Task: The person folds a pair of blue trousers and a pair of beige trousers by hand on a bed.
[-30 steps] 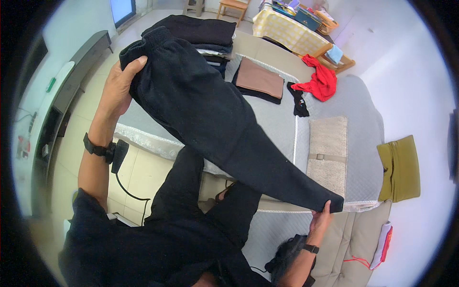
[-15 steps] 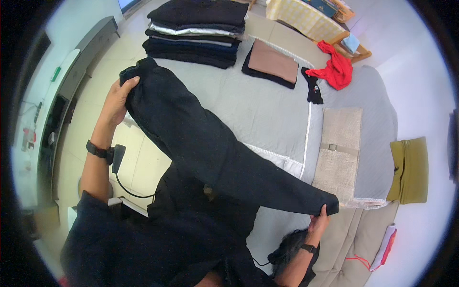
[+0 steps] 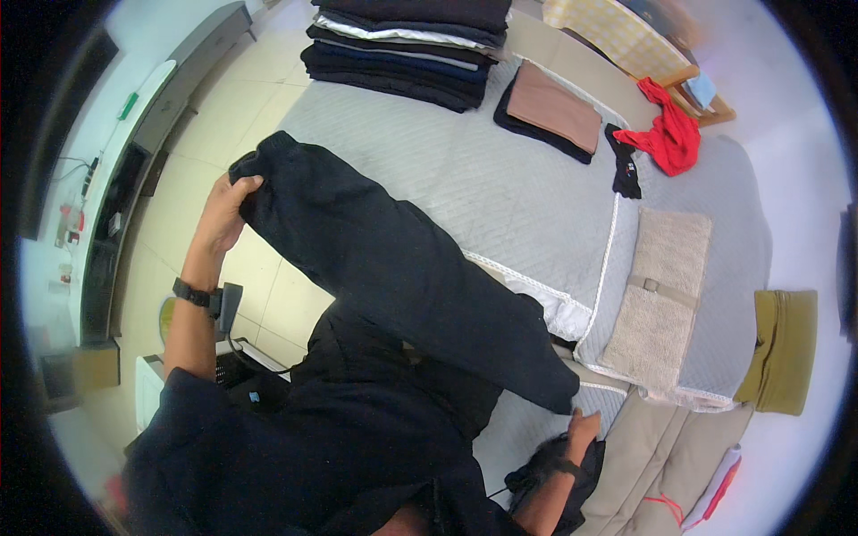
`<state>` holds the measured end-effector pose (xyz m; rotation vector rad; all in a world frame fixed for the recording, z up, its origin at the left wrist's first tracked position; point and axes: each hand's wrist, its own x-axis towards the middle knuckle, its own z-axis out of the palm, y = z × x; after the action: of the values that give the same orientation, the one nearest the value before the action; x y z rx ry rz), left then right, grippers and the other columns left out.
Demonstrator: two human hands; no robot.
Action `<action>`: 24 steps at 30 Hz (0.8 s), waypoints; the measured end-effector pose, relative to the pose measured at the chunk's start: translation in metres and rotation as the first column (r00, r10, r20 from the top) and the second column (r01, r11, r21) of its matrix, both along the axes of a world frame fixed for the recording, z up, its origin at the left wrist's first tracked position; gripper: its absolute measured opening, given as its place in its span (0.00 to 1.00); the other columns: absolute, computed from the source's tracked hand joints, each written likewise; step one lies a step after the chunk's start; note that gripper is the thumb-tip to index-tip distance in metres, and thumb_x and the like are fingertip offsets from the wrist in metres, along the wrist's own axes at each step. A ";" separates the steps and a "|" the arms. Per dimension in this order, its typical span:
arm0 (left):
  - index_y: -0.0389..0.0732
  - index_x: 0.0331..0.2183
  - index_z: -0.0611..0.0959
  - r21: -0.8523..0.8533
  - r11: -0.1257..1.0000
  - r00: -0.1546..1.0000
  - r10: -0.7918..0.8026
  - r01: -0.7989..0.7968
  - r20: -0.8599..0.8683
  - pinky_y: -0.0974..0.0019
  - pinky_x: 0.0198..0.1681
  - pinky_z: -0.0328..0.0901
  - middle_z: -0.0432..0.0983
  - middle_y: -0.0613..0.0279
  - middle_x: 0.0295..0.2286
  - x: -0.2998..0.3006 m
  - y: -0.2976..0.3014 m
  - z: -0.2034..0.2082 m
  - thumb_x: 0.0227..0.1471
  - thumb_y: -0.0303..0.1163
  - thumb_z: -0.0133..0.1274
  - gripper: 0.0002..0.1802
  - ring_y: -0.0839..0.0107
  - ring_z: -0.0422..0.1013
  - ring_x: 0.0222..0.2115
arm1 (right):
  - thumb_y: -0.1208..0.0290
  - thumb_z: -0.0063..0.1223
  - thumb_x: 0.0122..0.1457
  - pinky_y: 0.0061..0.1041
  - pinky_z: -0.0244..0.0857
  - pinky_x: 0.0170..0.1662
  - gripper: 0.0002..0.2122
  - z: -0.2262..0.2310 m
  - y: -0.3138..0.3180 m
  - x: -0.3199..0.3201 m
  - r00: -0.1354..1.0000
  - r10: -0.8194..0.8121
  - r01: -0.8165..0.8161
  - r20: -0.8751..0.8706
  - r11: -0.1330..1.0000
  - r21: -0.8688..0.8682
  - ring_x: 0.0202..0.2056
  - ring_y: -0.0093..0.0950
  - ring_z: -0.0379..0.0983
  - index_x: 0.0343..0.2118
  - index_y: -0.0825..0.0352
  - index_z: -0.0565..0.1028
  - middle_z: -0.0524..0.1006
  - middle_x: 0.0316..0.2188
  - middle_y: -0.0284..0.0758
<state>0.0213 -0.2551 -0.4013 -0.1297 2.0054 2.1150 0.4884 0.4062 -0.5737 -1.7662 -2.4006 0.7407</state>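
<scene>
A pair of black trousers point(image 3: 393, 259), folded lengthwise, stretches diagonally in front of me. My left hand point(image 3: 225, 210) grips its waist end at the upper left, thumb on top. At the lower right, my right hand point(image 3: 585, 431) is closed at the narrow leg end, its fingertips partly hidden by the cloth. The middle of the trousers bulges and sags a little. Below my right hand lies a dark crumpled bundle point(image 3: 541, 469), partly behind my forearm.
On the grey quilted cover point(image 3: 402, 161) stand a tall stack of folded dark clothes point(image 3: 398, 76) and a brown folded garment point(image 3: 554, 105) over a black one. A red cloth point(image 3: 670, 134), black socks point(image 3: 624, 165), a beige strapped mat point(image 3: 657, 295) and an olive cushion point(image 3: 778, 348) lie right.
My right hand has moved left and slightly down with the leg end, so the trousers hang slacker. My left hand still holds the waist. The view has shifted, moving the surroundings rightward.
</scene>
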 end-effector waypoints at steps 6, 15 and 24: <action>0.32 0.55 0.76 0.016 0.999 0.962 0.052 -0.050 -0.269 0.65 0.53 0.68 0.78 0.59 0.47 0.021 0.042 0.063 0.56 0.41 0.62 0.32 0.69 0.75 0.46 | 0.63 0.49 0.69 0.40 0.55 0.68 0.29 0.091 -0.140 -0.201 0.873 0.452 -0.457 -0.183 0.889 0.022 0.65 0.53 0.61 0.66 0.80 0.60 0.65 0.63 0.62; 0.34 0.55 0.77 -0.128 0.986 0.858 0.023 -0.103 -0.513 0.59 0.55 0.70 0.79 0.51 0.47 0.011 0.023 0.162 0.57 0.49 0.60 0.34 0.64 0.76 0.47 | 0.65 0.62 0.57 0.44 0.44 0.73 0.37 0.215 -0.300 -0.332 -0.123 0.900 -0.760 -0.418 0.185 0.623 0.72 0.49 0.48 0.68 0.71 0.60 0.54 0.71 0.52; 0.37 0.56 0.80 0.092 0.968 0.676 0.229 -0.233 -0.701 0.54 0.57 0.72 0.79 0.45 0.50 -0.063 -0.037 0.230 0.61 0.48 0.59 0.30 0.57 0.76 0.52 | 0.56 0.53 0.64 0.46 0.66 0.54 0.21 -0.006 -0.066 -0.166 0.497 0.730 -0.865 0.469 0.461 0.198 0.52 0.49 0.71 0.48 0.73 0.76 0.78 0.45 0.49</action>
<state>-0.0416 -0.2921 -0.1718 0.5597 2.5009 2.5938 0.3224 0.3397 -0.5796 -0.4755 -3.2859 -0.1227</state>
